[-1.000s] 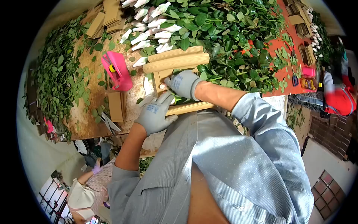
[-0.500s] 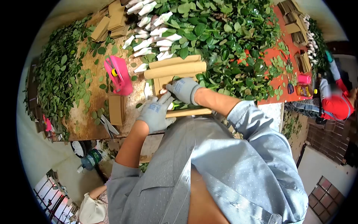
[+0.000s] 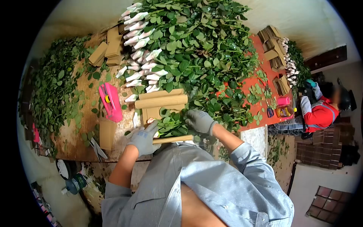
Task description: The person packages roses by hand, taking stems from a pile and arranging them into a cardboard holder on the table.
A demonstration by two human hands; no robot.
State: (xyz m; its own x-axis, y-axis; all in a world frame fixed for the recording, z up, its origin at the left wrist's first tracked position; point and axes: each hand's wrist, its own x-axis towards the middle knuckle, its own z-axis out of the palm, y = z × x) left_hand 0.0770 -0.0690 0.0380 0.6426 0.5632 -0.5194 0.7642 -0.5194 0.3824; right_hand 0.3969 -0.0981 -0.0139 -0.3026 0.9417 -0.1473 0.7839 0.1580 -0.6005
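Both hands wear grey gloves. My left hand [image 3: 143,140] lies at the left end of a cardboard wrap [image 3: 162,100], fingers stretched out beside pale flower heads that it partly hides. Leafy rose stems [image 3: 172,125] lie inside the wrap, between its rolled far flap and its near edge [image 3: 173,139]. My right hand [image 3: 201,122] rests at the right end of these leaves, its fingers apart and slightly bent. Whether its fingertips press on the stems I cannot tell.
Behind the wrap rises a big heap of roses [image 3: 196,49] with white-sleeved heads. To the left are a pink tape dispenser [image 3: 110,102], scissors [image 3: 98,149] and cardboard pieces [image 3: 107,135]. A co-worker in red [image 3: 321,117] is at the right, near a bottle [image 3: 285,111].
My right hand has moved from the flower heads rightward along the stems, uncovering the leaves. My left hand stays at the left end. The camera view has shifted.
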